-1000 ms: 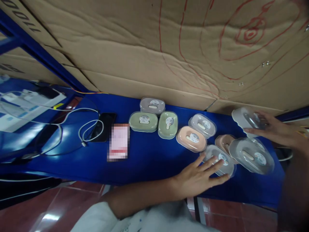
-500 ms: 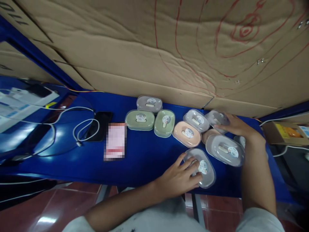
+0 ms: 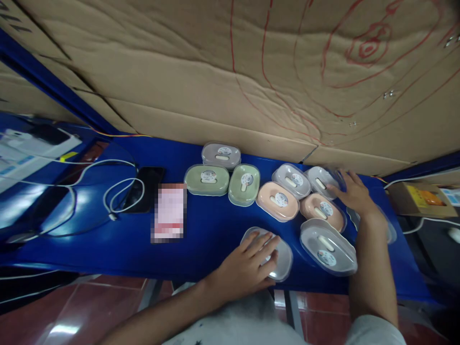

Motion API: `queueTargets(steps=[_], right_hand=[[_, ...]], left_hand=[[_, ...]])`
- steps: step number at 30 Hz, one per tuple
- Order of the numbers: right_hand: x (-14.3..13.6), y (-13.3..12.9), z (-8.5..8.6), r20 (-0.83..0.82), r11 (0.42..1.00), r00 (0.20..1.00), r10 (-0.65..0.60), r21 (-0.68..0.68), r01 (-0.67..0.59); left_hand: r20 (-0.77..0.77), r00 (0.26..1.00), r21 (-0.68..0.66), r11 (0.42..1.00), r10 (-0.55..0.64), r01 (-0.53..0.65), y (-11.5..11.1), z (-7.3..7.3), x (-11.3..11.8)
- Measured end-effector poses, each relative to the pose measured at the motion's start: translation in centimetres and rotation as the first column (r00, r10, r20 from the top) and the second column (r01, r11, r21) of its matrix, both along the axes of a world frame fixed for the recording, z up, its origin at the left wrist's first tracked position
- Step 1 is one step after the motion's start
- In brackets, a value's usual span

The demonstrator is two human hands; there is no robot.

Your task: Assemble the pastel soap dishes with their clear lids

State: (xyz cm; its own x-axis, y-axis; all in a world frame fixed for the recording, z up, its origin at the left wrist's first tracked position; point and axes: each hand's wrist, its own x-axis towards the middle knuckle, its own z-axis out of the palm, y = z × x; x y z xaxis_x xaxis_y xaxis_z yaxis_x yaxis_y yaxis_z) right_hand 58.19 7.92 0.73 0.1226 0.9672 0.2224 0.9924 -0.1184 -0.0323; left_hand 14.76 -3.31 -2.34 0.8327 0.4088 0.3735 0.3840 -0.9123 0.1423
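Note:
My left hand (image 3: 257,256) lies with fingers spread on top of a grey lidded box (image 3: 285,261) near the table's front edge. At the back right, my right hand (image 3: 354,191) has its fingers apart and touches the edge of another grey box (image 3: 319,181). Between the hands are a peach box (image 3: 318,211) and a tilted grey box (image 3: 327,247). A second peach box (image 3: 271,199) and a grey box (image 3: 287,177) touch each other. My right forearm partly hides one more box (image 3: 390,230).
Two green boxes (image 3: 196,187) and a grey box (image 3: 212,155) stand mid-table at the back. Left of them lie a blurred-out pink item (image 3: 170,211), a dark phone (image 3: 154,182) and white cables (image 3: 106,191). A cardboard wall rises behind; an open carton (image 3: 417,199) is at right.
My left hand and the grey box under it have moved left. The large grey box by my right forearm has shifted toward the front edge, uncovering the peach box behind it.

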Motion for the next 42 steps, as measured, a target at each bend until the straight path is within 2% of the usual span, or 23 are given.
queueTargets(steps=[3,5,6,7,8,10,12,14,16,20,23,25,27,29,32,35,38,42], right_hand=[[-1.8,-4.5,3.0,-0.183,0.998,0.983,0.018,0.066,-0.006],[-3.9,-9.0,4.7,-0.302,0.981,0.953,-0.024,0.178,0.082],[-5.2,-11.3,5.1,-0.340,0.974,0.939,-0.051,0.190,0.122],[-6.6,-13.6,4.9,-0.344,0.980,0.938,-0.040,0.168,0.104],[-8.1,-15.6,4.3,-0.311,0.992,0.950,0.028,0.127,0.012],[-11.1,-18.6,1.9,-0.242,0.990,0.961,0.135,0.070,-0.122],[-13.9,-20.1,-0.7,-0.162,0.984,0.972,0.172,0.077,-0.162],[-16.0,-20.5,-2.5,-0.121,0.976,0.969,0.213,0.079,-0.205],[-17.4,-20.0,-3.1,-0.118,0.962,0.956,0.270,0.071,-0.263],[-18.9,-17.8,-2.3,-0.121,0.949,0.943,0.311,0.095,-0.301],[-19.0,-15.7,-1.7,-0.151,0.956,0.944,0.294,0.058,-0.288],[-18.8,-14.5,-1.4,-0.167,0.952,0.938,0.305,0.051,-0.300],[-18.6,-13.9,-1.1,-0.134,0.942,0.933,0.333,0.100,-0.321],[-18.6,-14.1,-0.8,-0.076,0.927,0.934,0.348,0.175,-0.331],[-19.3,-16.0,-0.9,-0.054,0.903,0.924,0.378,0.242,-0.355],[-20.6,-18.2,-1.7,-0.089,0.896,0.899,0.428,0.174,-0.409],[-21.5,-19.3,-2.6,-0.108,0.903,0.898,0.426,0.109,-0.415],[-21.6,-19.4,-2.7,-0.183,0.895,0.879,0.441,0.159,-0.416]], left_hand=[[-0.038,0.996,-0.040,0.995,0.085,-0.087,-0.3,0.0,-0.9],[-0.068,0.984,-0.062,0.984,0.163,-0.167,-0.4,0.4,-1.6],[-0.086,0.976,-0.073,0.975,0.202,-0.208,-0.4,0.7,-2.0],[-0.104,0.966,-0.083,0.966,0.237,-0.246,-0.3,1.0,-2.4],[-0.116,0.957,-0.089,0.957,0.267,-0.278,-0.1,1.3,-2.9],[-0.112,0.944,-0.095,0.942,0.311,-0.322,0.6,1.5,-3.8],[-0.075,0.936,-0.103,0.931,0.345,-0.351,1.5,1.4,-4.5],[-0.034,0.928,-0.109,0.922,0.370,-0.372,2.5,1.1,-4.9],[0.006,0.919,-0.098,0.915,0.393,-0.391,3.1,1.0,-5.0],[0.128,0.876,-0.054,0.885,0.465,-0.462,2.3,1.3,-5.1],[0.188,0.899,-0.049,0.918,0.397,-0.395,0.2,1.2,-5.4],[0.130,0.933,-0.062,0.942,0.335,-0.330,-1.0,0.8,-5.6],[0.045,0.951,-0.073,0.950,0.307,-0.303,-1.6,0.2,-5.8],[-0.001,0.957,-0.083,0.954,0.290,-0.290,-1.7,-0.2,-6.0],[0.002,0.963,-0.131,0.955,0.268,-0.266,-1.1,-0.1,-6.3],[0.023,0.963,-0.177,0.949,0.269,-0.261,-0.7,0.2,-6.3],[0.099,0.948,-0.163,0.944,0.304,-0.286,-0.8,0.0,-6.1],[0.206,0.916,-0.147,0.936,0.345,-0.319,-1.4,-0.9,-6.4]])
